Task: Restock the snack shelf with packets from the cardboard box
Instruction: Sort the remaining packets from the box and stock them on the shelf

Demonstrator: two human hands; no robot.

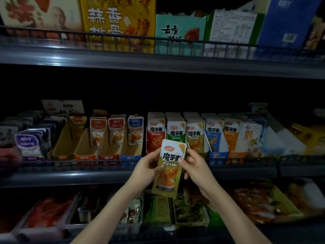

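While the snack shelf (158,175) stands stocked behind, we hold one olive-green packet (169,169) upright before it — left hand (147,167) gripping its left edge, right hand (194,166) pinching its right edge. Rows of similar packets (193,134) sit just behind.

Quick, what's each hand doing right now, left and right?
Left hand: grips the left edge of the olive-green snack packet.
Right hand: pinches the same packet's right edge, thumb on its front.
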